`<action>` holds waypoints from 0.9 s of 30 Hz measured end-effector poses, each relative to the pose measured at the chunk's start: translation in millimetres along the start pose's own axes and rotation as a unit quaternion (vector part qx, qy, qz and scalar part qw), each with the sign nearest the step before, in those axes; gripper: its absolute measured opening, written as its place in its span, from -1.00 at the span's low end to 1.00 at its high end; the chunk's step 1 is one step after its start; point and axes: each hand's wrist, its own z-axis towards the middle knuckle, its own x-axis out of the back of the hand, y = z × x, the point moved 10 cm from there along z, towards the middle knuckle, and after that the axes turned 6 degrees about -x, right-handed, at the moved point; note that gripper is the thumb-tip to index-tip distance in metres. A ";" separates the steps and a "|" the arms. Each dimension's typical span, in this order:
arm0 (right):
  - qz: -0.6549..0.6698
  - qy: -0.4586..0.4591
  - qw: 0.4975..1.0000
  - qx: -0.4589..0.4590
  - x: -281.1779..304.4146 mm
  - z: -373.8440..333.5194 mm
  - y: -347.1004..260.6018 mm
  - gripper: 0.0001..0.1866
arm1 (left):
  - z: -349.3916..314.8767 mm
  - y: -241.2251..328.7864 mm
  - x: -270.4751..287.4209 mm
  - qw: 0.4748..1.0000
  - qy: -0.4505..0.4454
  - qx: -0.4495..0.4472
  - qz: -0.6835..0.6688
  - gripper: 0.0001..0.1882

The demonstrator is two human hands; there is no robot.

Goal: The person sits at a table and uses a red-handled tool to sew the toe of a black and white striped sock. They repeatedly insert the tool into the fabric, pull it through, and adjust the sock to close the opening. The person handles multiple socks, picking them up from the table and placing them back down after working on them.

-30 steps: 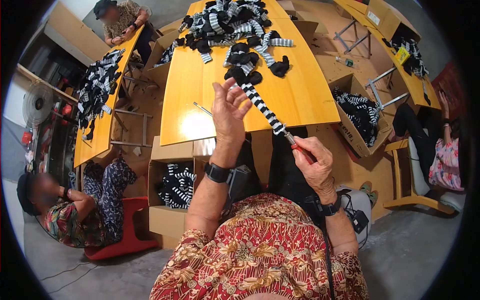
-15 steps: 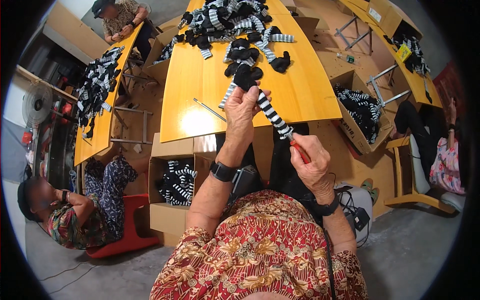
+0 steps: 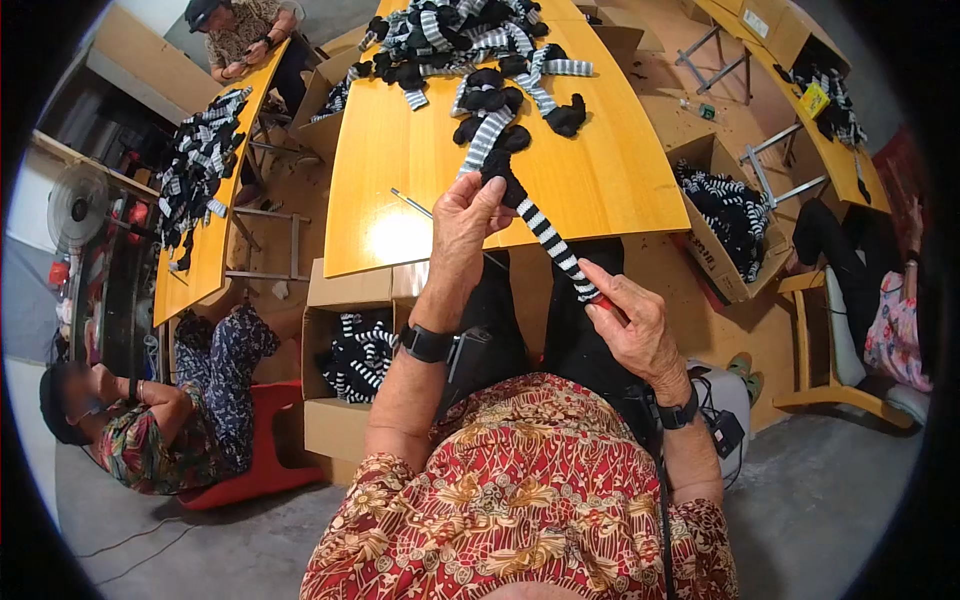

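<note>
A sock with black and white stripes [image 3: 550, 243] stretches slantwise between my hands at the near edge of the yellow table [image 3: 385, 150]. My left hand [image 3: 463, 225] is closed, pinching the sock's black end between thumb and fingers. My right hand [image 3: 638, 328] is closed around a red-handled tool [image 3: 608, 308] at the sock's open striped end. The tool's shaft is hidden, apparently inside the sock. Just beyond my left hand lie grey-striped socks with black ends [image 3: 487, 135]. A thin metal rod [image 3: 410, 203] rests on the table left of that hand, partly covered by it.
A heap of socks [image 3: 455, 40] covers the table's far end. Cardboard boxes of striped socks stand at left [image 3: 350, 400] and right [image 3: 735, 280]. Co-workers sit at the left side table [image 3: 190, 250] and on the right. A white stool-like object [image 3: 720, 400] stands beside my right arm.
My right hand has shifted slightly down and right, and the tool's metal shaft no longer shows. My left hand has moved a little left, with more of the black end visible.
</note>
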 end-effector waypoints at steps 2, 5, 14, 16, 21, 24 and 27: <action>-0.005 0.009 1.000 0.002 -0.9 -0.8 -2.5 -0.43 | 0.6 1.4 1.4 1.000 0.003 -0.008 0.021 -0.86; 0.045 0.038 0.998 -0.028 -6.3 -7.5 7.3 -0.44 | 0.8 0.3 -2.0 0.997 -0.007 -0.057 0.047 -0.87; 0.213 0.091 0.963 -0.137 -23.4 -14.4 36.9 -0.52 | -29.9 -19.6 -38.9 0.999 -0.034 -0.033 0.007 -0.84; 0.141 0.095 0.983 -0.065 -18.1 -13.4 27.5 -0.51 | -28.2 -17.5 -34.7 0.998 -0.061 -0.014 0.004 -0.82; 0.033 0.093 0.995 0.034 -13.1 -14.8 3.5 -0.47 | -18.7 13.8 -13.7 0.999 -0.016 -0.001 0.043 -0.69; 0.015 0.080 0.995 0.054 -16.1 -14.2 -8.9 -0.44 | -13.9 12.1 -10.3 0.997 -0.050 -0.032 0.051 -0.77; 0.001 0.071 0.996 0.062 -18.5 -14.2 -13.7 -0.41 | -13.5 8.2 -9.4 0.999 -0.031 -0.035 0.006 -0.83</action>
